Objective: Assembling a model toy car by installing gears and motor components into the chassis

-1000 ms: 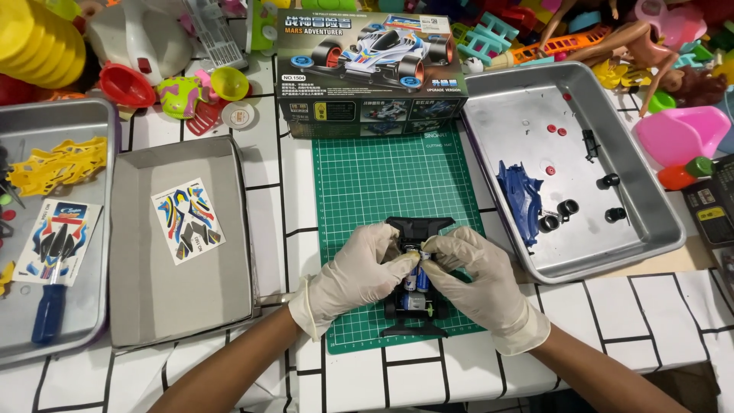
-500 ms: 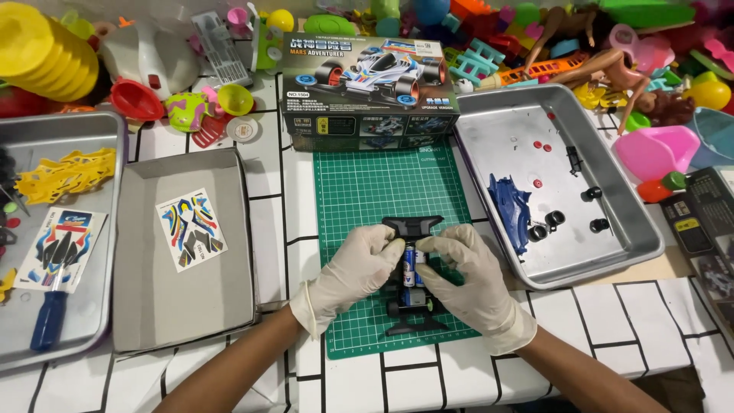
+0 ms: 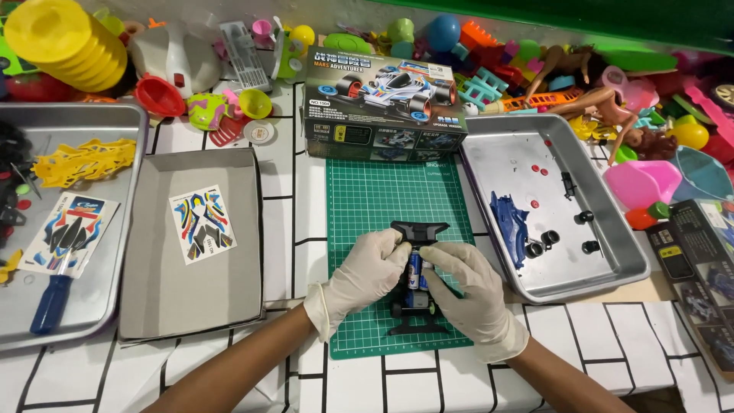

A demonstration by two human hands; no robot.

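Note:
A black toy car chassis (image 3: 417,231) with a blue battery inside lies on the green cutting mat (image 3: 380,200). Both my hands wear white gloves. My left hand (image 3: 365,273) grips the chassis from its left side, fingers on the middle. My right hand (image 3: 468,291) holds it from the right, with its fingertips pressing on the battery area. The rear part of the chassis shows between my hands near the mat's front edge.
A metal tray (image 3: 612,252) at the right holds a blue car body (image 3: 509,223), black wheels and small red parts. The kit box (image 3: 382,103) stands behind the mat. A grey box lid (image 3: 153,283) with a sticker sheet and a left tray with a screwdriver (image 3: 50,302) lie leftward. Toys crowd the back.
The view has shifted slightly. My hands stay on the chassis at the same place on the mat, with small finger movements over the battery.

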